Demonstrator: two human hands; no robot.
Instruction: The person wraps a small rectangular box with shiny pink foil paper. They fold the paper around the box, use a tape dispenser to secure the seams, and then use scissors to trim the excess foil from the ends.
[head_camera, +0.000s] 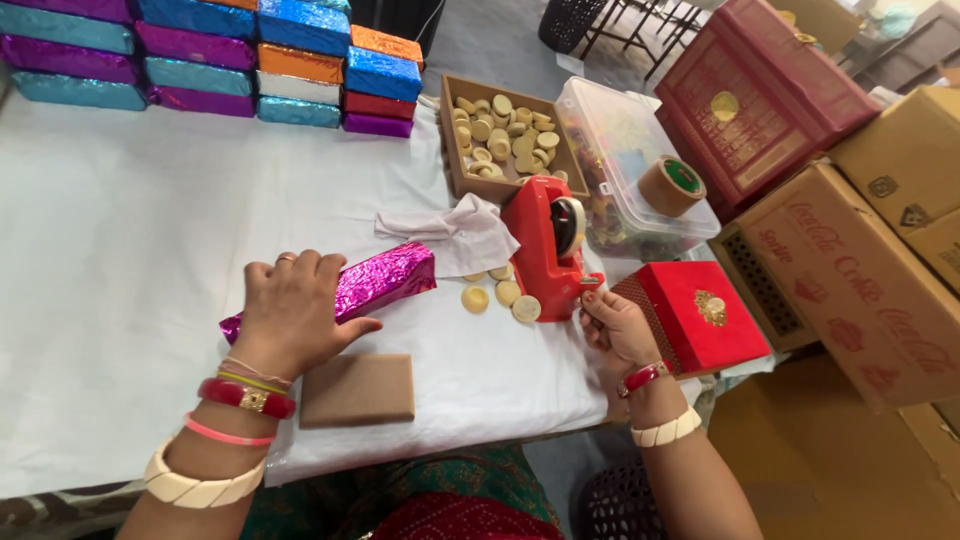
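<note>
Left hand (293, 312) spread flat, pressing magenta foil-wrapped box (380, 281) onto white table cover (120, 260). Right hand (612, 322) pinching, probably tape end, at red tape dispenser (545, 245). Best kept: firm downward pressure, foil seam taut, tape drawn straight. Brown block (357, 389) near wrist.

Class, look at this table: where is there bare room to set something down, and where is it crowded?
Bare white cloth lies between the stacked foil boxes and the left hand. Crowded: around the red tape dispenser, round discs, wooden tray and right hand.
</note>
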